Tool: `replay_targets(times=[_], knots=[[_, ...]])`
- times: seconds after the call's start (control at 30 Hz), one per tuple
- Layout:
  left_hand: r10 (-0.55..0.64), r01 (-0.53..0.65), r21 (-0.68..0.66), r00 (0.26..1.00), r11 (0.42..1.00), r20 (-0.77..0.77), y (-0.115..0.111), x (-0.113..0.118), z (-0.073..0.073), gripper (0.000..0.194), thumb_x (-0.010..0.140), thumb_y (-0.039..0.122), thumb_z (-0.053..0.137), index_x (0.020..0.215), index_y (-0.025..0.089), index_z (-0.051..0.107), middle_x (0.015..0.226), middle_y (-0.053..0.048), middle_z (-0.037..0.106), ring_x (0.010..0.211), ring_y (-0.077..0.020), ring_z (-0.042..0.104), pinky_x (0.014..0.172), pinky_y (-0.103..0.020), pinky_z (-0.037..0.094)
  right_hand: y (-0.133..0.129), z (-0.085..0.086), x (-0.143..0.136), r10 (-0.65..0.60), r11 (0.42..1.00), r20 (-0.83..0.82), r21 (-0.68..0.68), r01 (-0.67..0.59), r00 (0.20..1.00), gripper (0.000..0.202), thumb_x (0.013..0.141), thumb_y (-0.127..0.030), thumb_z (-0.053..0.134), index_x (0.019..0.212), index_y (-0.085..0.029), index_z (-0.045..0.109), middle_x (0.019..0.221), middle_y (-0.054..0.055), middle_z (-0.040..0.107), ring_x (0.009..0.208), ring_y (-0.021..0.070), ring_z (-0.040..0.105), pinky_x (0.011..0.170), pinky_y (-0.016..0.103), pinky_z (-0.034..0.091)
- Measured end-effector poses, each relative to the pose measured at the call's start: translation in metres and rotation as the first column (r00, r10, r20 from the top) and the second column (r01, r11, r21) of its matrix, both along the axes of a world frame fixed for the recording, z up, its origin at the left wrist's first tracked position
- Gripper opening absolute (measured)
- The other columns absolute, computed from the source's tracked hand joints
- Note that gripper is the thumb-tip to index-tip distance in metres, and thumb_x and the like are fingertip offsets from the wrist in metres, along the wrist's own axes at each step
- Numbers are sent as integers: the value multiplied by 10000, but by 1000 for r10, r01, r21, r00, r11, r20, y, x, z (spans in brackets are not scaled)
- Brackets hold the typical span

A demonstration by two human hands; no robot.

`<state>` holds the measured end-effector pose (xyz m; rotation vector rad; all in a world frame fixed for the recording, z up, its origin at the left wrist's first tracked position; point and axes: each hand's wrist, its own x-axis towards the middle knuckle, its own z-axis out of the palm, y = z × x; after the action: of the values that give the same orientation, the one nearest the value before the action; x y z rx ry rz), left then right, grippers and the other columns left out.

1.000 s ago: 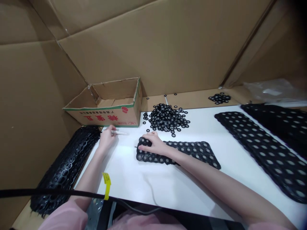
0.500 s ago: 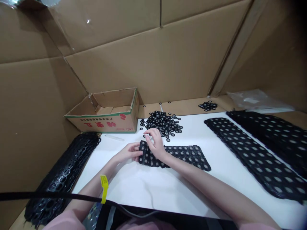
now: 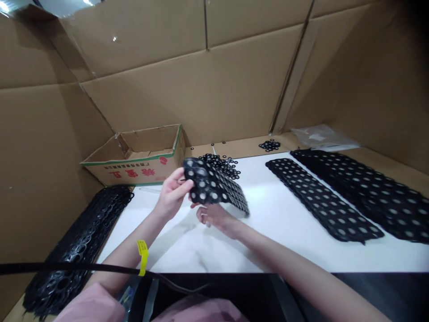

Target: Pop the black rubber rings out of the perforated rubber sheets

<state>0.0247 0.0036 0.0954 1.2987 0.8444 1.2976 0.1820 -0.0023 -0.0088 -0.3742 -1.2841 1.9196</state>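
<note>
Left hand (image 3: 170, 197): we pinched dotted mat (image 3: 202, 184) by edge nearest box (image 3: 140, 171) | seemed light, floppy, best edge-held | right hand (image 3: 219, 218): couldn't tell grip

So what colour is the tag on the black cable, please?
The tag is bright yellow; the head view shows it best.

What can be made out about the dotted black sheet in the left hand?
The sheet is black, with rows of pale round dots and a scalloped edge; it looks flexible, though its material is unclear. It is tilted and bent, its left end raised above the white table, its right end blurred. The left hand grips the left edge, thumb on the dotted face. The right hand is just below; contact is unclear. Loose rings show behind.
</note>
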Motion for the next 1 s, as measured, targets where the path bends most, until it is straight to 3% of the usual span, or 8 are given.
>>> replay_targets(times=[0.13, 0.3, 0.43, 0.5, 0.57, 0.7, 0.8, 1.0], knots=[[155, -154, -26, 988, 988, 23, -32, -29, -12, 516, 646, 407, 785, 1068, 226, 550, 777, -3, 616, 633, -118, 574, 577, -212, 479, 19, 7, 39, -199, 961, -24, -199, 190, 980, 652, 580, -748, 665, 978, -232, 631, 952, 71, 675, 853, 218, 614, 722, 331, 500], [-39, 7, -271, 993, 963, -113, -85, -48, -68, 440, 694, 353, 778, 1045, 205, 557, 686, 13, 600, 522, -93, 542, 500, -195, 451, 41, 15, 41, -505, 695, 195, -486, 530, 841, 359, 817, -527, 545, 970, -219, 647, 1015, 86, 714, 959, 276, 658, 807, 428, 538], [-313, 220, -325, 912, 920, -266, -97, -57, -70, 344, 782, 497, 663, 838, 158, 638, 698, -41, 652, 640, -157, 615, 616, -255, 480, 51, 11, 26, -536, 752, 214, -318, 577, 817, 299, 789, -470, 622, 960, -226, 650, 980, 72, 731, 975, 273, 666, 867, 438, 534], [-304, 216, -237, 839, 947, -451, -85, -60, -53, 448, 871, 527, 524, 692, 135, 649, 741, -87, 686, 733, -191, 634, 714, -288, 472, 52, 9, 21, -524, 811, 248, -149, 566, 815, 336, 762, -493, 659, 951, -215, 657, 1016, 75, 724, 1002, 275, 656, 910, 433, 512], [-116, 79, -87, 767, 993, -631, -65, -57, -34, 493, 926, 470, 451, 605, 135, 620, 644, -67, 651, 655, -165, 599, 682, -273, 441, 52, 7, 19, -524, 842, 314, 47, 538, 792, 363, 749, -517, 668, 908, -190, 665, 1032, 92, 718, 1023, 289, 641, 919, 435, 498], [157, 94, 308, 700, 947, -697, -11, -29, -9, 281, 926, 367, 491, 820, 159, 647, 848, -69, 661, 812, -184, 589, 772, -283, 441, 55, 3, 18, -522, 845, 358, 340, 412, 775, 402, 783, -528, 624, 962, -169, 657, 1049, 97, 707, 1012, 292, 632, 901, 439, 493], [150, 265, 433, 682, 861, -715, 29, 1, -12, 308, 878, 346, 582, 1147, 200, 610, 1203, -107, 602, 1128, -244, 525, 988, -356, 390, 56, -1, 22, -522, 821, 348, 453, 348, 779, 400, 816, -505, 593, 1012, -160, 643, 1036, 88, 704, 977, 279, 636, 865, 417, 498], [56, 340, 365, 661, 867, -748, 73, 34, -41, 274, 810, 314, 678, 1047, 177, 662, 1004, -79, 669, 949, -216, 599, 853, -316, 449, 54, -1, 32, -533, 809, 368, 484, 333, 762, 288, 828, -424, 591, 868, -146, 654, 881, 69, 707, 846, 246, 648, 751, 351, 508]])
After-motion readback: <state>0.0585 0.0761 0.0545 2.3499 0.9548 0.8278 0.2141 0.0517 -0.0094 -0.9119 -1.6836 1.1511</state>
